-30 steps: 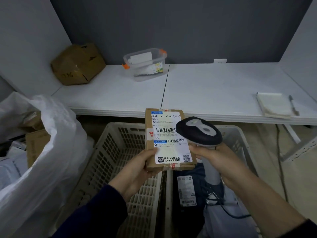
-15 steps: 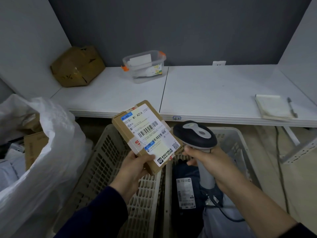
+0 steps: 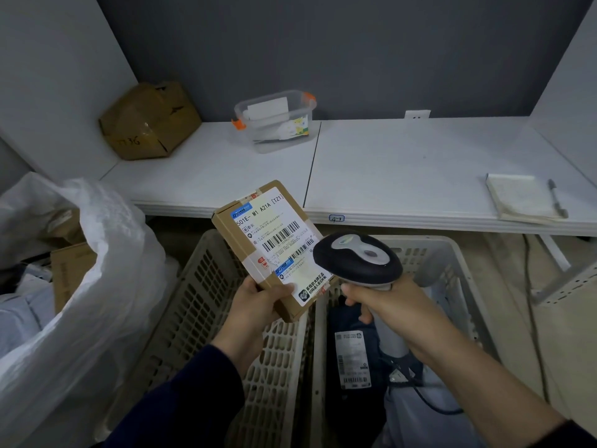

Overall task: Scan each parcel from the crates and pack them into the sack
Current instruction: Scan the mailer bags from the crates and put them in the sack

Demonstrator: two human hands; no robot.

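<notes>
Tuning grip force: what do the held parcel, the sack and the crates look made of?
Parcel: brown cardboard, matte; folded edges, clear tape, paper label.
Sack: white semi-translucent plastic, film or woven, unclear; creases, slight sheen.
Crates: beige rigid plastic, probably moulded; slotted lattice walls, dull finish.

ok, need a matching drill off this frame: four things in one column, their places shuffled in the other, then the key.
Things
1. cardboard parcel
2. scanner
3. notepad
4. dark parcel

Places
a. in the right crate
b. on the table
c. held in the left hand
d. gripped in the right hand

Pairs: 1-c, 2-d, 3-b, 4-a
</notes>
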